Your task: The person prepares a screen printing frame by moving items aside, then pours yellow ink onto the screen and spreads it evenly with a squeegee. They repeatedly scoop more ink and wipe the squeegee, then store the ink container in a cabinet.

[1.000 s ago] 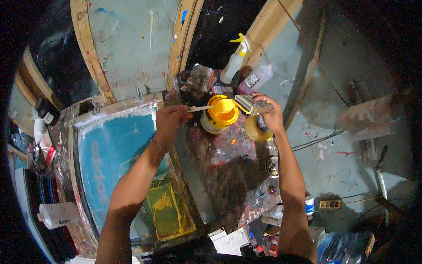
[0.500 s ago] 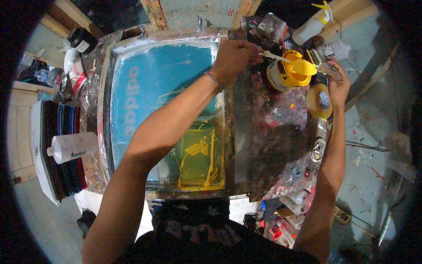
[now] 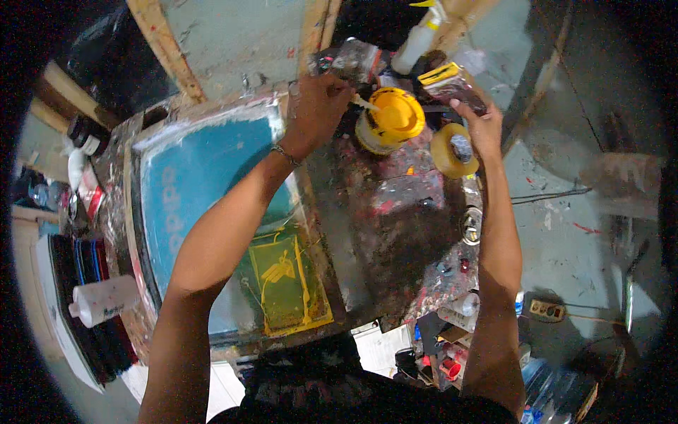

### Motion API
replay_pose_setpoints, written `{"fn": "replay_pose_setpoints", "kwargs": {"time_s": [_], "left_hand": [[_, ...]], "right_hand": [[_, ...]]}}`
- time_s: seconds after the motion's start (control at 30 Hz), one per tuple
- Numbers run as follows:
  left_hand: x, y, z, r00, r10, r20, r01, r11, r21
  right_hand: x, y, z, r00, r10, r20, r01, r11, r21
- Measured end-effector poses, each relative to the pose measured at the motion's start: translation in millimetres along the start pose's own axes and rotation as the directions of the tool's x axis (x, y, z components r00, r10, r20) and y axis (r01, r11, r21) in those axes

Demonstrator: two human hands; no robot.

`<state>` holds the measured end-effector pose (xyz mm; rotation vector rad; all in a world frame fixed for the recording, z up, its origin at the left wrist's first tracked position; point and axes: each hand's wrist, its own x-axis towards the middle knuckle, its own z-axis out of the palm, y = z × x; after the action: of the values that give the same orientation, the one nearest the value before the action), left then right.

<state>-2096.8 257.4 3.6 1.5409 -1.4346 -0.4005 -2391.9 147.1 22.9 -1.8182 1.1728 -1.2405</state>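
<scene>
My left hand (image 3: 318, 113) is closed on a pale stick (image 3: 367, 103) that reaches into a yellow paint pot (image 3: 378, 138), its tip among yellow paint. To the pot's right, my right hand (image 3: 479, 124) grips a small scraper (image 3: 449, 86) with yellow paint along its raised edge. A roll of clear tape (image 3: 448, 159) lies just below that hand. Left of the pot, my left forearm crosses a blue screen frame (image 3: 180, 148), whose lower right part has a green-yellow stencil area (image 3: 286, 304) smeared with yellow.
A spray bottle (image 3: 413, 49) and small bags (image 3: 357, 56) crowd behind the pot. A white bottle (image 3: 106, 297) lies on stacked boards (image 3: 56, 304) at left, near a black jar (image 3: 88, 138). A power strip (image 3: 547, 311), cables and cluttered containers (image 3: 452, 367) are at lower right.
The view has shifted since both earlier frames. The stick's yellow-coated end has dropped down into the pot, and the scraper has tilted upward to the right of the pot, lifted away from its rim.
</scene>
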Motion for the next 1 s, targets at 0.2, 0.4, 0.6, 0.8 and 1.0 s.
{"fn": "replay_pose_setpoints", "kwargs": {"time_s": [0.2, 0.4, 0.6, 0.8, 1.0], "left_hand": [[18, 5, 54, 0.918, 0.386, 0.086, -0.395, 0.882, 0.257], [8, 10, 54, 0.872, 0.484, 0.071, -0.485, 0.837, 0.252], [-147, -2, -72, 0.947, 0.224, 0.23, -0.289, 0.907, 0.307], [-374, 11, -165, 0.875, -0.27, 0.402, 0.059, 0.883, 0.466], [-429, 0, -154, 0.93, -0.177, 0.324, -0.003, 0.874, 0.486]], "right_hand": [[-11, -18, -2, 0.979, 0.196, 0.061, -0.205, 0.922, 0.329], [-41, -31, -6, 0.915, 0.404, 0.018, -0.387, 0.863, 0.324], [-114, -32, -12, 0.894, 0.414, 0.175, -0.405, 0.574, 0.712], [-204, -35, 8, 0.876, 0.382, 0.293, -0.408, 0.265, 0.874], [-265, -63, 37, 0.809, 0.438, 0.392, -0.537, 0.281, 0.795]]}}
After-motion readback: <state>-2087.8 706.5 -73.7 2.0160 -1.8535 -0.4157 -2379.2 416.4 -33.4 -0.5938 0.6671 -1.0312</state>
